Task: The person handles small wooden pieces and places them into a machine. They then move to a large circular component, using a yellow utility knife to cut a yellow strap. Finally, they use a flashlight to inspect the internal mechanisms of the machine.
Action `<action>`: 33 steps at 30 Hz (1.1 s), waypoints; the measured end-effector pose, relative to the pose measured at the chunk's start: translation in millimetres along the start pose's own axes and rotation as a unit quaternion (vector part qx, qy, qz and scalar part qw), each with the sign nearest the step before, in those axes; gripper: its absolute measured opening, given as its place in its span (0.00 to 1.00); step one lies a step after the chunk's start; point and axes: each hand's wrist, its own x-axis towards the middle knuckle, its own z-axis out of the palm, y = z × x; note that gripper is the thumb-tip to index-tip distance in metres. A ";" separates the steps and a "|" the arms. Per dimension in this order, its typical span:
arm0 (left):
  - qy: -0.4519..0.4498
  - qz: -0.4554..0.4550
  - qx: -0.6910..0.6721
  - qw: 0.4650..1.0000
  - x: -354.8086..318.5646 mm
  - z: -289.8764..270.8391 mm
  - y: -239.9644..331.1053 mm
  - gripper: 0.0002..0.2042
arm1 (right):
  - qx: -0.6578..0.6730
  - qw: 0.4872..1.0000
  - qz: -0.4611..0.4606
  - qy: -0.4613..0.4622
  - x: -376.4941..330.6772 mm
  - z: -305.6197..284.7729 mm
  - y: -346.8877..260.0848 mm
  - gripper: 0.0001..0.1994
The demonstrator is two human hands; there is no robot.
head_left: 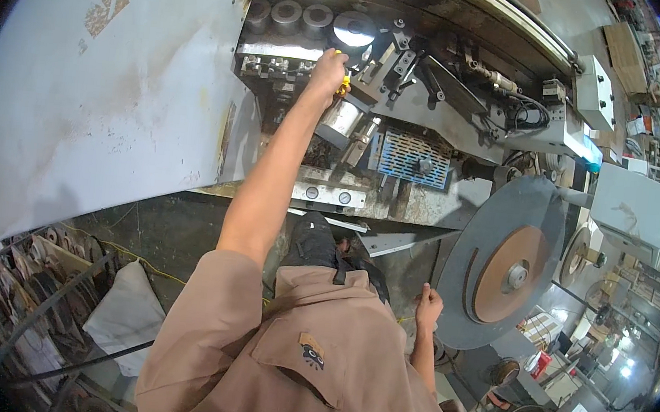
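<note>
My left hand (329, 72) reaches far forward into the machine, its fingers closed round a small yellow-handled tool (345, 87). The tool's working end is hidden among the metal parts. Just beyond the hand is a shiny round metal roller (354, 30), and a metal cylinder (342, 117) on a block sits right below it. My right hand (429, 306) is at the right, fingers curled closed, with no object showing in it. It is close to the left edge of a large grey disc (458, 298) that carries a brown roll (508, 275).
A big pale machine cover (141, 108) stands at the left. A blue slotted plate (414, 158) and a panel with two gauges (328, 195) are on the machine's near side. A rack of flat pieces (44, 290) is at lower left, and a grey box (638, 208) at right.
</note>
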 end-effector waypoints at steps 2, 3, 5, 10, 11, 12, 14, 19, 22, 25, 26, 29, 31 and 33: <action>-0.008 -0.012 0.003 1.000 -1.0 -0.5 2.1 0.17 | 0.007 1.000 0.002 0.001 0.3 0.3 -1.1 0.27; -0.018 -0.022 0.006 1.000 -1.3 -1.6 3.8 0.23 | 0.010 1.000 0.003 0.003 0.2 0.2 -0.9 0.27; -0.028 -0.031 0.009 0.999 -1.4 -2.6 4.3 0.31 | 0.003 1.000 0.002 0.002 0.2 -0.2 -0.4 0.28; -0.034 -0.018 0.015 0.999 6.3 -5.4 -3.2 0.30 | -0.029 1.000 0.000 -0.007 -1.8 -1.0 -0.1 0.29; -0.034 -0.018 0.016 0.999 7.1 -5.1 -4.0 0.30 | -0.021 1.000 -0.002 -0.006 -3.1 0.1 1.6 0.29; -0.034 -0.018 0.017 0.999 7.9 -4.8 -4.8 0.30 | -0.014 1.000 -0.005 -0.006 -3.9 0.8 3.3 0.29; -0.035 -0.018 0.019 0.999 8.2 -4.6 -5.3 0.30 | -0.021 1.000 0.001 -0.007 -5.3 0.5 4.6 0.29; -0.009 0.017 0.018 1.000 -0.1 1.9 -2.3 0.10 | -0.030 0.999 0.011 -0.008 -8.8 -0.4 6.6 0.29; -0.032 -0.014 0.025 0.999 9.6 -4.9 -5.9 0.31 | -0.024 1.000 0.009 -0.008 -7.8 0.0 11.0 0.29; -0.028 -0.018 0.027 0.999 6.6 -2.5 -4.0 0.32 | -0.017 1.000 0.011 -0.006 -10.0 0.1 10.4 0.29; -0.032 -0.017 0.030 0.999 6.0 -2.6 -3.6 0.32 | -0.019 1.000 0.012 -0.006 -10.5 -0.1 9.1 0.29; -0.032 0.002 0.036 0.999 4.8 -2.8 -4.1 0.26 | -0.017 1.000 0.012 -0.009 -12.6 -1.9 3.8 0.29; -0.018 0.037 0.037 0.998 4.5 -1.8 -7.0 0.15 | -0.014 1.000 0.015 -0.012 -13.6 -2.1 1.6 0.28; -0.015 0.035 0.037 0.999 3.8 -1.1 -6.7 0.16 | -0.012 1.000 0.023 -0.012 -14.4 -1.9 2.5 0.27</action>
